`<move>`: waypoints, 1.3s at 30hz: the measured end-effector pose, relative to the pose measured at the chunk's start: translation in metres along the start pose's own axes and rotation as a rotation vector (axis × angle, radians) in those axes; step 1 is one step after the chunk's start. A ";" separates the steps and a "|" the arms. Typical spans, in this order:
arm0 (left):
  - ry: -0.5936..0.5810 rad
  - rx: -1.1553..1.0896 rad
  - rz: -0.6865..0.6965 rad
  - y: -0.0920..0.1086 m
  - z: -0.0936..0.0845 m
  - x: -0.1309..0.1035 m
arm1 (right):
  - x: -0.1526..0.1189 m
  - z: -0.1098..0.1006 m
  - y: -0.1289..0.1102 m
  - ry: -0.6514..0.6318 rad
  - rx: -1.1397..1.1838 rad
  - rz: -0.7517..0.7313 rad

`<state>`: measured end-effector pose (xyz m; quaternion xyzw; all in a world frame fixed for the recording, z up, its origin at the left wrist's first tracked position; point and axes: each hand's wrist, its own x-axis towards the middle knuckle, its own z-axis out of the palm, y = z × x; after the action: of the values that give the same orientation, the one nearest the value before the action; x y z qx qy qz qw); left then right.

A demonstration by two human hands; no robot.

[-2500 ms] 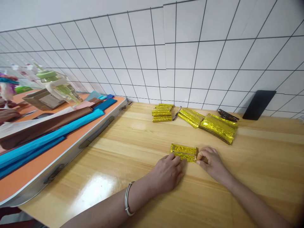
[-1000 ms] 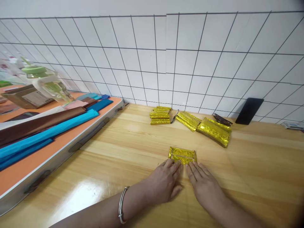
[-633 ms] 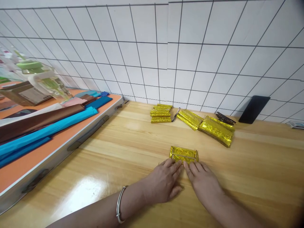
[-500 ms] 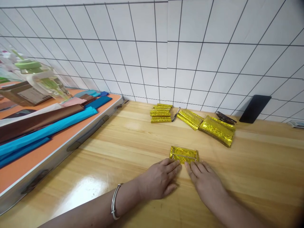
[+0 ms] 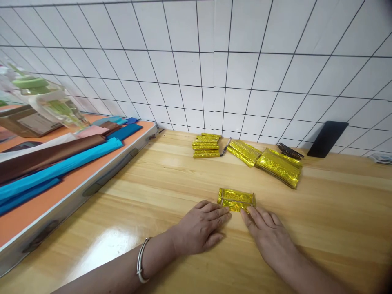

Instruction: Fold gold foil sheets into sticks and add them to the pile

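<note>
A sheet of shiny gold foil paper (image 5: 236,197) lies on the wooden table with its edges folded in and a pale seam running lengthwise across it. My left hand (image 5: 203,226), below a silver bangle (image 5: 141,261), rests flat with its fingertips on the near left edge of the paper. On the near right edge press the outstretched fingertips of my right hand (image 5: 269,230). Between the two hands a short stretch of the near edge shows. The parts of the paper under the fingers are hidden.
Folded gold strips (image 5: 206,146) lie near the wall beside a pen (image 5: 226,147). Flat gold foil sheets (image 5: 280,167) are stacked to the right, near a dark hair clip (image 5: 290,151). A black phone-like slab (image 5: 327,139) leans on the wall. Colored paper (image 5: 76,163) covers the orange-topped surface at left.
My hands have slid slightly apart along the near edge of the paper, the left one leftward and the right one rightward. The view has shifted a little.
</note>
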<state>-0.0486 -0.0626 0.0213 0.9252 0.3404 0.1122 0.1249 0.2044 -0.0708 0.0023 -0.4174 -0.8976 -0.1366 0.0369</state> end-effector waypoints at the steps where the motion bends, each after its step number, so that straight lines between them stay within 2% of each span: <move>1: 0.001 0.001 -0.005 0.001 -0.001 0.000 | -0.001 0.000 0.000 0.000 0.002 0.006; 12: 0.026 0.028 -0.040 0.004 -0.002 -0.003 | -0.021 0.003 0.016 0.010 0.007 0.033; 24: 0.032 0.051 -0.023 0.002 -0.001 -0.004 | -0.023 0.007 0.022 -0.045 0.098 0.030; 31: 0.053 0.072 0.007 -0.005 0.004 -0.011 | -0.021 0.007 0.020 -0.015 0.058 0.012; 39: 0.059 0.075 -0.005 -0.002 0.001 -0.005 | -0.022 0.008 0.020 0.021 0.041 -0.015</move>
<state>-0.0532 -0.0640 0.0190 0.9246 0.3502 0.1264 0.0801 0.2338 -0.0726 -0.0056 -0.4083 -0.9029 -0.1230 0.0538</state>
